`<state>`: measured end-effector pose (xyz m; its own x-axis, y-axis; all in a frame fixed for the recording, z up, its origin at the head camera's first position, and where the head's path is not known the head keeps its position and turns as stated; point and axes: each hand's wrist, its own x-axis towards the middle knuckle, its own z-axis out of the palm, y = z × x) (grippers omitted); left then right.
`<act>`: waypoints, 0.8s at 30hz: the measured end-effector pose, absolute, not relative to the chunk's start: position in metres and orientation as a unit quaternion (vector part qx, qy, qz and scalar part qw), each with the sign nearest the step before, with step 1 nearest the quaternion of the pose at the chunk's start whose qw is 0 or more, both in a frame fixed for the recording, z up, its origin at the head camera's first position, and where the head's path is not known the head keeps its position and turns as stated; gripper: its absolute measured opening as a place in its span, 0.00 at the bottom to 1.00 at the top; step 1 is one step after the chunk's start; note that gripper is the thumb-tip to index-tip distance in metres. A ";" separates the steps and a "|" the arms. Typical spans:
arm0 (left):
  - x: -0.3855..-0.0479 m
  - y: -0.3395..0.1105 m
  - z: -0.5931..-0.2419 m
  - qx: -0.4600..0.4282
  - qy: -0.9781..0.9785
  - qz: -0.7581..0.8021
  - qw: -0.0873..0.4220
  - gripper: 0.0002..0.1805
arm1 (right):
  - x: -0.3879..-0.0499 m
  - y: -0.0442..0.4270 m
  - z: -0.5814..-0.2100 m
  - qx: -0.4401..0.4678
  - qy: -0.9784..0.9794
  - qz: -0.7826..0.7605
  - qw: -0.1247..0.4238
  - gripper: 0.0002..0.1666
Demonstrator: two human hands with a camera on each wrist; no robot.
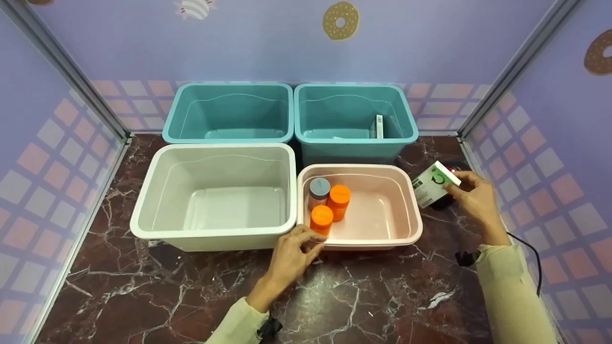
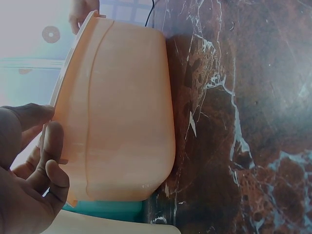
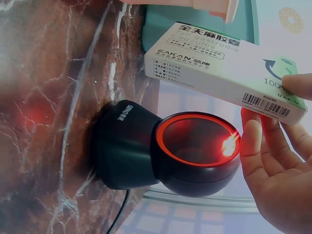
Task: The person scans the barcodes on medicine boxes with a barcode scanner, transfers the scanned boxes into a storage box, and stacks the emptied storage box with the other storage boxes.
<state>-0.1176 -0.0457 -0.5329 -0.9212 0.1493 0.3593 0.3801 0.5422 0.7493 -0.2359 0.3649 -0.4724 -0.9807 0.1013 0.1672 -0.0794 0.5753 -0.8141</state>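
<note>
My right hand (image 1: 475, 203) pinches one end of a white and green medicine box (image 1: 432, 185), to the right of the pink bin (image 1: 416, 224). In the right wrist view the box (image 3: 219, 73) tilts above a black scanner (image 3: 197, 151) with a glowing red ring, its barcode edge near the scanner's face. My left hand (image 1: 289, 258) holds the front left rim of the pink bin between thumb and fingers; in the left wrist view the fingers (image 2: 51, 163) lie at the rim of that bin (image 2: 126, 107). Several bottles, two with orange caps (image 1: 340, 194) and one with a grey cap (image 1: 320, 187), stand inside it.
A white bin (image 1: 215, 234) stands left of the pink one. Behind are two teal bins, the left (image 1: 229, 140) and the right (image 1: 354, 148), which holds a small white box (image 1: 379, 126). A black cable (image 1: 538, 263) runs along the right side of the dark marbled table (image 1: 143, 296).
</note>
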 end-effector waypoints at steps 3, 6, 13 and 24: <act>-0.117 -0.045 -0.533 -0.151 -0.869 -0.455 0.125 0.07 | -0.239 0.369 -0.485 -0.015 -0.885 0.454 0.101 0.20; -0.117 -0.045 -0.532 -0.149 -0.869 -0.455 0.124 0.07 | -0.240 0.369 -0.493 -0.025 -0.885 0.454 0.102 0.20; -0.117 -0.045 -0.532 -0.148 -0.869 -0.455 0.123 0.07 | -0.232 0.357 -0.491 -0.054 -0.877 0.469 0.095 0.19; -0.117 -0.045 -0.533 -0.150 -0.867 -0.458 0.126 0.08 | -0.238 0.360 -0.509 -0.080 -0.878 0.460 0.107 0.19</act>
